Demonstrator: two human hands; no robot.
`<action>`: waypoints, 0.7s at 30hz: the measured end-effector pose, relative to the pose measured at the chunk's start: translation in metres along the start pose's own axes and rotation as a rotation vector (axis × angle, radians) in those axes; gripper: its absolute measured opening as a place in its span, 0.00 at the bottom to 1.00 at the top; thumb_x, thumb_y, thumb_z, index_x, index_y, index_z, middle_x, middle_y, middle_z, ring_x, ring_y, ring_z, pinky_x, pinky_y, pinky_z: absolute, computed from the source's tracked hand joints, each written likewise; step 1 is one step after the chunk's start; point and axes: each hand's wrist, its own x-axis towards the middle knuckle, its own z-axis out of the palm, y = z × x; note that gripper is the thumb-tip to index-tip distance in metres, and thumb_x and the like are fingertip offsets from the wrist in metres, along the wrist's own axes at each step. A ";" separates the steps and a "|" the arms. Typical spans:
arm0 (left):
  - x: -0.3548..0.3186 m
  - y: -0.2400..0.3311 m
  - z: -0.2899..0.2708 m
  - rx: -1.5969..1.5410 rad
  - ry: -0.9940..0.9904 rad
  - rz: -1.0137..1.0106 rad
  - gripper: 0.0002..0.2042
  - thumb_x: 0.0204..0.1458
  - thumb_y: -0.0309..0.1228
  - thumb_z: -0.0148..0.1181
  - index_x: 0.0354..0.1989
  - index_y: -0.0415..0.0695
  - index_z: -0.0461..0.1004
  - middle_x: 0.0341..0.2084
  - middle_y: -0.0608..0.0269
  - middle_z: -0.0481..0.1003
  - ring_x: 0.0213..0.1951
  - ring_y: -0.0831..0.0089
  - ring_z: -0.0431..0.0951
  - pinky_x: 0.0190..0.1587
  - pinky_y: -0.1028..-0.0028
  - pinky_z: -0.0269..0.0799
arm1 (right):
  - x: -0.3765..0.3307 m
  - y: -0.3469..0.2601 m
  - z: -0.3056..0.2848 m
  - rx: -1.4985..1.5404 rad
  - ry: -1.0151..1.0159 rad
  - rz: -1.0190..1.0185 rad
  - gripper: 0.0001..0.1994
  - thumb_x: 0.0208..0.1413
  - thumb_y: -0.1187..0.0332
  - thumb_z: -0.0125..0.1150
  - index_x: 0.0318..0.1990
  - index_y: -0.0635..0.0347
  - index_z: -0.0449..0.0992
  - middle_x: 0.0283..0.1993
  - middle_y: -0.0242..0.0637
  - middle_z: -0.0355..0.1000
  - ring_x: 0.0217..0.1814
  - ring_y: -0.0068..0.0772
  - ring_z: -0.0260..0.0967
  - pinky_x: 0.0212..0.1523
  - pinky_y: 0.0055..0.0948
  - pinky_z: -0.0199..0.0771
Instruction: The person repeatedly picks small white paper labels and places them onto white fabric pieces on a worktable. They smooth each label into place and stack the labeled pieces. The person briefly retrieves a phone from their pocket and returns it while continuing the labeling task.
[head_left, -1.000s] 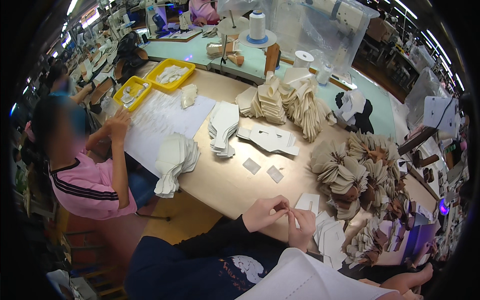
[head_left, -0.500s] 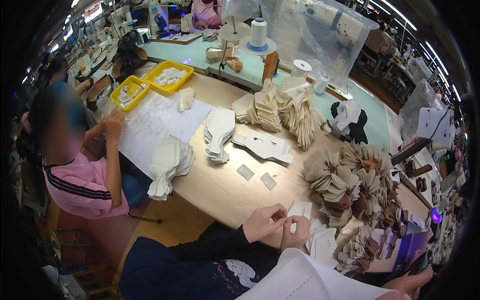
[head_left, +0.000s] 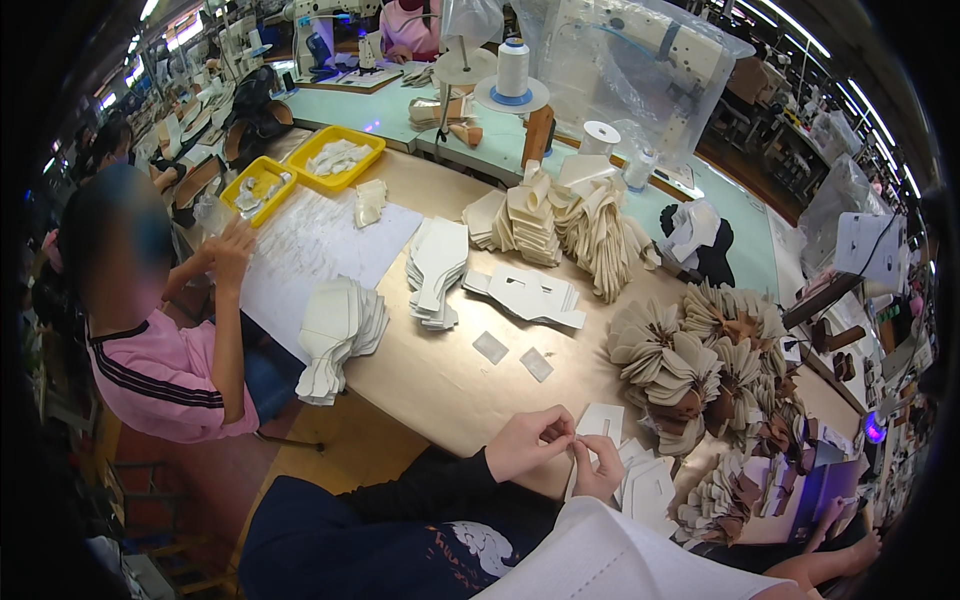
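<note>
Left hand (head_left: 527, 442) and right hand (head_left: 600, 462) pinch a white cut piece (head_left: 600, 422) together at the wooden table (head_left: 440, 385) edge

A long tan bench (head_left: 440, 390) fills a busy workshop, with pale green sewing tables (head_left: 400, 110) behind it. Strip lights (head_left: 860, 100) run overhead. The floor (head_left: 330, 450) below is orange-brown.

Place: sewing/footwear workshop, as far as I can tell.
Machines: I see a covered sewing machine (head_left: 640, 50) far right, thread cone (head_left: 512, 68) beside it.
Bench: wooden worktable (head_left: 450, 380) w/ stacks of cut pieces (head_left: 437, 272).
Bins: yellow trays (head_left: 335, 158) far left.
Staff: co-worker (head_left: 160, 330) seated left.
</note>
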 end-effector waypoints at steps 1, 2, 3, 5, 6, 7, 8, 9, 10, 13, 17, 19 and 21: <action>0.000 0.000 -0.001 0.047 -0.029 0.019 0.04 0.57 0.23 0.61 0.38 0.38 0.73 0.30 0.64 0.78 0.34 0.78 0.80 0.42 0.76 0.77 | -0.001 0.001 -0.001 0.033 -0.006 0.024 0.03 0.51 0.80 0.66 0.33 0.68 0.79 0.32 0.42 0.76 0.35 0.36 0.74 0.40 0.29 0.71; 0.000 0.000 -0.001 0.093 -0.058 0.037 0.04 0.57 0.23 0.61 0.38 0.38 0.73 0.30 0.63 0.78 0.34 0.77 0.80 0.41 0.76 0.77 | -0.001 0.002 -0.002 0.068 -0.004 0.047 0.02 0.51 0.80 0.66 0.32 0.68 0.78 0.31 0.42 0.76 0.35 0.36 0.74 0.40 0.29 0.71; 0.000 0.000 -0.001 0.113 -0.070 0.047 0.04 0.57 0.23 0.61 0.38 0.38 0.73 0.30 0.63 0.78 0.34 0.77 0.80 0.41 0.76 0.77 | -0.002 0.003 -0.003 0.044 -0.010 0.042 0.02 0.52 0.79 0.65 0.32 0.68 0.78 0.31 0.42 0.75 0.35 0.36 0.74 0.40 0.29 0.70; 0.000 0.000 -0.002 0.148 -0.090 0.073 0.04 0.56 0.23 0.61 0.38 0.38 0.73 0.30 0.63 0.78 0.33 0.76 0.80 0.40 0.76 0.77 | -0.005 0.006 -0.005 -0.001 -0.006 0.033 0.02 0.54 0.78 0.64 0.31 0.68 0.77 0.31 0.42 0.75 0.34 0.36 0.73 0.39 0.28 0.70; 0.001 -0.001 -0.002 0.139 -0.100 0.057 0.04 0.56 0.23 0.61 0.38 0.38 0.73 0.30 0.63 0.78 0.33 0.76 0.80 0.40 0.76 0.77 | -0.007 0.009 -0.005 -0.001 -0.012 0.045 0.03 0.55 0.78 0.63 0.32 0.68 0.76 0.31 0.41 0.75 0.34 0.35 0.73 0.39 0.28 0.70; 0.001 -0.001 -0.002 0.128 -0.109 0.048 0.04 0.56 0.23 0.61 0.37 0.38 0.73 0.30 0.62 0.78 0.33 0.75 0.80 0.40 0.75 0.77 | -0.008 0.011 -0.006 -0.001 -0.018 0.061 0.04 0.56 0.77 0.62 0.32 0.68 0.76 0.31 0.40 0.75 0.34 0.33 0.72 0.39 0.27 0.69; 0.001 -0.001 -0.002 0.114 -0.118 0.046 0.04 0.56 0.23 0.61 0.37 0.38 0.73 0.30 0.62 0.78 0.33 0.75 0.80 0.40 0.75 0.77 | -0.010 0.015 -0.006 -0.007 -0.028 0.074 0.04 0.57 0.76 0.61 0.32 0.69 0.75 0.31 0.39 0.74 0.34 0.32 0.71 0.40 0.27 0.69; 0.001 -0.002 -0.001 0.109 -0.128 0.032 0.04 0.56 0.23 0.61 0.37 0.38 0.72 0.30 0.62 0.78 0.34 0.75 0.80 0.40 0.75 0.77 | -0.011 0.018 -0.006 0.049 -0.001 0.110 0.05 0.58 0.76 0.61 0.32 0.69 0.75 0.31 0.38 0.74 0.35 0.31 0.71 0.40 0.27 0.68; 0.001 -0.002 0.000 0.101 -0.138 0.026 0.04 0.56 0.23 0.61 0.37 0.38 0.72 0.30 0.62 0.78 0.34 0.75 0.80 0.40 0.75 0.77 | -0.011 0.023 -0.004 0.100 0.021 0.142 0.05 0.59 0.75 0.60 0.32 0.69 0.74 0.31 0.38 0.73 0.35 0.29 0.70 0.40 0.26 0.68; 0.001 -0.001 0.005 0.047 -0.139 0.022 0.06 0.56 0.25 0.62 0.38 0.38 0.71 0.30 0.62 0.77 0.34 0.75 0.80 0.40 0.75 0.77 | -0.012 0.034 -0.003 0.281 0.093 0.259 0.05 0.60 0.75 0.59 0.33 0.69 0.74 0.31 0.36 0.72 0.36 0.25 0.68 0.41 0.26 0.67; 0.000 0.001 0.014 -0.073 -0.025 -0.008 0.11 0.56 0.29 0.67 0.39 0.38 0.71 0.30 0.62 0.76 0.34 0.76 0.80 0.39 0.76 0.76 | -0.013 0.033 -0.003 0.301 0.181 0.274 0.05 0.60 0.76 0.58 0.33 0.69 0.74 0.32 0.36 0.72 0.36 0.26 0.67 0.41 0.25 0.67; -0.001 0.002 0.014 0.041 -0.032 -0.068 0.12 0.55 0.30 0.68 0.38 0.38 0.72 0.29 0.62 0.76 0.33 0.76 0.79 0.38 0.76 0.76 | -0.014 0.026 -0.003 0.199 0.172 0.276 0.04 0.60 0.77 0.59 0.33 0.69 0.74 0.32 0.36 0.73 0.36 0.27 0.68 0.41 0.26 0.68; -0.003 0.003 0.013 0.140 -0.053 -0.088 0.12 0.54 0.32 0.69 0.36 0.38 0.73 0.28 0.62 0.76 0.33 0.76 0.79 0.38 0.76 0.76 | -0.015 0.018 -0.002 0.087 0.150 0.204 0.04 0.59 0.77 0.59 0.33 0.69 0.74 0.32 0.36 0.73 0.35 0.28 0.69 0.40 0.27 0.69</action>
